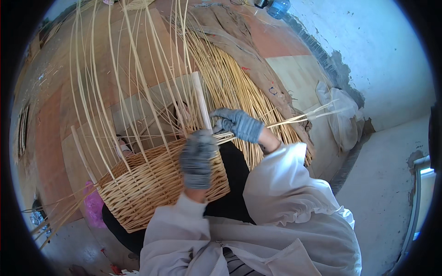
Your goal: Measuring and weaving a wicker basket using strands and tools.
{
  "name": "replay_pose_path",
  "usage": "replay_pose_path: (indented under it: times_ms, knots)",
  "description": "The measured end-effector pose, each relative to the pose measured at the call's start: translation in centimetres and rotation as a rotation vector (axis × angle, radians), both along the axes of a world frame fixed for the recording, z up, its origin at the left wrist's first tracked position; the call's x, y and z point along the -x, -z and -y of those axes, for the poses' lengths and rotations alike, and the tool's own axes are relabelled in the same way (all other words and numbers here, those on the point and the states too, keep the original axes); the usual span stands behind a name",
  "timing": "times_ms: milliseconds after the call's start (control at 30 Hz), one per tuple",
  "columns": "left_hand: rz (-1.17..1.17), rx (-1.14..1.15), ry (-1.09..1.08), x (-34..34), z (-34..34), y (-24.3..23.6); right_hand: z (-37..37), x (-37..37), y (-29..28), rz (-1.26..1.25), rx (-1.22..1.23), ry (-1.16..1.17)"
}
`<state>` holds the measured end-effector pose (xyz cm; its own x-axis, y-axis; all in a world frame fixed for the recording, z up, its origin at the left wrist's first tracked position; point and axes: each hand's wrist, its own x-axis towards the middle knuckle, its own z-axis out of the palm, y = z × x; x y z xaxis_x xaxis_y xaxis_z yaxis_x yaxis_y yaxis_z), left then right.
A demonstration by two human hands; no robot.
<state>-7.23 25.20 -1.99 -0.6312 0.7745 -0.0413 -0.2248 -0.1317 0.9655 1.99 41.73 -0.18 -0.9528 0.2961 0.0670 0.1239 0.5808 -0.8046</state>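
Note:
A half-woven wicker basket (142, 193) rests on my lap, tall upright stakes rising from its rim. My left hand (198, 158), in a grey knit glove and blurred by motion, lies on the rim near the right corner; its fingers are hard to make out. Beside the thick pale corner post (201, 101), my gloved right hand (238, 125) is closed around several willow rods (294, 120). Their ends stick out to the right, past the wrist. The rods' other ends run toward the corner, behind my left hand.
Beyond the basket lies a large bundle of willow rods (244, 87) on brown cloth (221, 23). Loose rod ends (64, 209) jut from the basket's left corner, near a pink bag (95, 204). White plastic sheeting (343, 117) sits by the wall at right; a blue water bottle (278, 8) stands far back.

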Motion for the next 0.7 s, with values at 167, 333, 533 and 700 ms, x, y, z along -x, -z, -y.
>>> replay_pose_path:
  times_ms: [167,333,533,700]
  knots:
    - [0.324,-0.100,0.179,9.9,4.5,3.6,4.6,0.1,-3.0,0.251,-0.362,-0.022]
    - [-0.167,0.308,0.033,9.6,-8.1,-4.4,6.8,0.6,-2.8,0.493,-0.834,0.156]
    - [-0.339,0.545,0.417,13.0,-15.4,0.9,8.0,3.6,-2.7,0.533,-0.703,0.206]
    - [-0.776,0.197,0.038,7.0,3.3,-6.3,8.1,2.6,-1.0,0.301,-0.793,0.307]
